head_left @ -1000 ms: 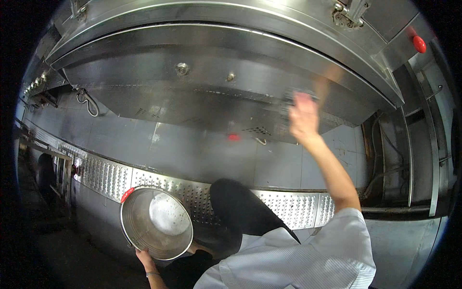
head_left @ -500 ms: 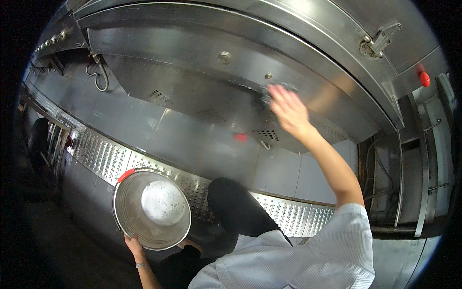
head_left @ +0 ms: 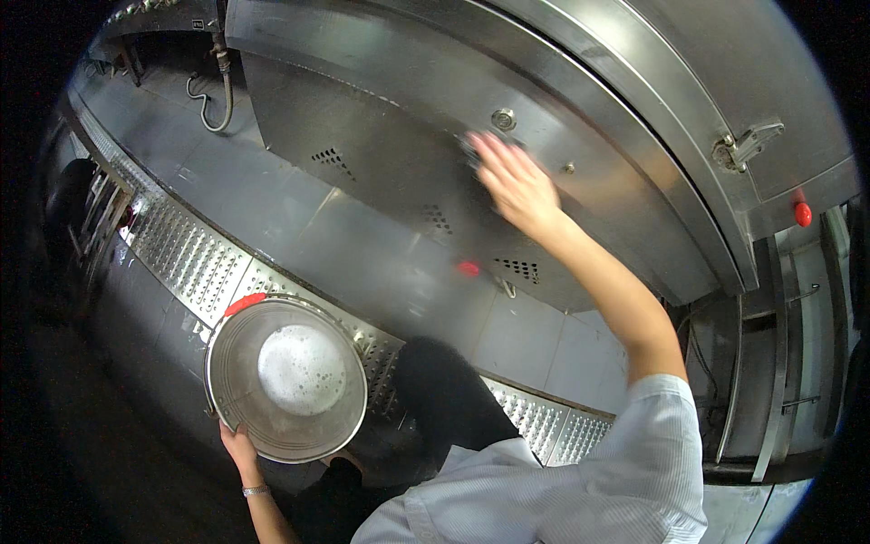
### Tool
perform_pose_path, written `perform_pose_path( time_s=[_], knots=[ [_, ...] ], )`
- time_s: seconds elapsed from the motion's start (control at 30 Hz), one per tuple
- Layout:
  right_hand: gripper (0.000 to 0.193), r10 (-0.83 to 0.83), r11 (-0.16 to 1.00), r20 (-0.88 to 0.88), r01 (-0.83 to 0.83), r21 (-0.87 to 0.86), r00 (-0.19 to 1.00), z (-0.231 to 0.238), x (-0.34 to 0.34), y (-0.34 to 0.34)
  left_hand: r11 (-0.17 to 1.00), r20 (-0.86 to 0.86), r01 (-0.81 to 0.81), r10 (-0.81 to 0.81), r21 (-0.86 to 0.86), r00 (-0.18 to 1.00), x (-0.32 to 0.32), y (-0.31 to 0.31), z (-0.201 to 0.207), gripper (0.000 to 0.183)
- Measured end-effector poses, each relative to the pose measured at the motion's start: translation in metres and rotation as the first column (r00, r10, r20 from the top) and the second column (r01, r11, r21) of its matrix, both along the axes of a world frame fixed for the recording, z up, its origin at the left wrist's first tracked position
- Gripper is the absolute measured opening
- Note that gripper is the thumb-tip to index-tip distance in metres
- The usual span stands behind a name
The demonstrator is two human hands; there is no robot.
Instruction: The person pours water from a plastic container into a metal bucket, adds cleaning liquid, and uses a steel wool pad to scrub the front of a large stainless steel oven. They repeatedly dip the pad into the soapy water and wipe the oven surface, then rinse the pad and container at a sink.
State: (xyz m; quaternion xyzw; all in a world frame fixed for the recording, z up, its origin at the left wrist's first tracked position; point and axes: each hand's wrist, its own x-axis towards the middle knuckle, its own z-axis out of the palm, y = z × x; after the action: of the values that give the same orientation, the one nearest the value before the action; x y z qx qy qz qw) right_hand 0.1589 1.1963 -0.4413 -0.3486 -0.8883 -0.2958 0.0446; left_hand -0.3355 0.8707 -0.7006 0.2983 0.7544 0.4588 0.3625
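Observation:
With my left hand (head_left: 237, 444) I grip the near-left rim of a round metal bucket (head_left: 231, 390); the fingers are closed on it. White foam (head_left: 306, 367) floats on the liquid inside, and a red grip (head_left: 245, 304) lies along the bucket's far rim. My right hand (head_left: 521, 186) is stretched up against the stainless steel panel (head_left: 381, 127), fingers pressed over a dark grey scouring pad (head_left: 471, 152). It looks like steel wool; most of it is hidden under the fingers and blurred.
Vent holes (head_left: 517, 270) pierce the panel's lower part. Beyond my right arm are a hinge (head_left: 748, 145) and a red knob (head_left: 803, 214). A hose (head_left: 222, 95) hangs at the far left. A perforated metal drain cover (head_left: 181, 263) crosses the floor beneath my leg.
My right hand has slid left along the panel with the scouring pad. The view has shifted, so the panel appears turned. My left hand keeps its hold on the bucket's rim.

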Motion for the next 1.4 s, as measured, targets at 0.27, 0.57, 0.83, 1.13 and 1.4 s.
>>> perform_pose_path(
  time_s=[0.27,0.57,0.83,1.13,1.4],
  knots=[
    [0.018,-0.153,0.988,0.108,0.155,-0.009,0.982,-0.008,0.041,-0.042,0.999,-0.068,-0.009,0.006,-0.040,0.998,-0.002,-0.004,0.006,0.043],
    [0.021,0.060,0.995,-0.031,-0.057,0.083,0.998,-0.003,-0.062,0.039,0.921,0.306,0.080,0.045,-0.382,0.951,-0.002,0.010,0.047,0.041],
    [0.027,-0.102,0.987,-0.131,0.084,-0.136,0.986,-0.019,-0.027,-0.044,0.922,0.453,0.005,0.186,-0.387,0.872,0.023,0.012,0.065,0.031],
    [0.033,0.362,0.470,-0.125,-0.297,-0.831,0.924,-0.213,-0.294,-0.086,0.950,0.556,-0.114,0.264,-0.289,0.788,0.038,0.042,0.099,0.024],
    [0.028,0.486,0.188,0.336,0.278,-0.942,0.807,-0.343,-0.368,-0.113,0.965,0.596,-0.160,0.253,-0.205,0.762,0.001,0.071,0.087,0.018]
  ],
)
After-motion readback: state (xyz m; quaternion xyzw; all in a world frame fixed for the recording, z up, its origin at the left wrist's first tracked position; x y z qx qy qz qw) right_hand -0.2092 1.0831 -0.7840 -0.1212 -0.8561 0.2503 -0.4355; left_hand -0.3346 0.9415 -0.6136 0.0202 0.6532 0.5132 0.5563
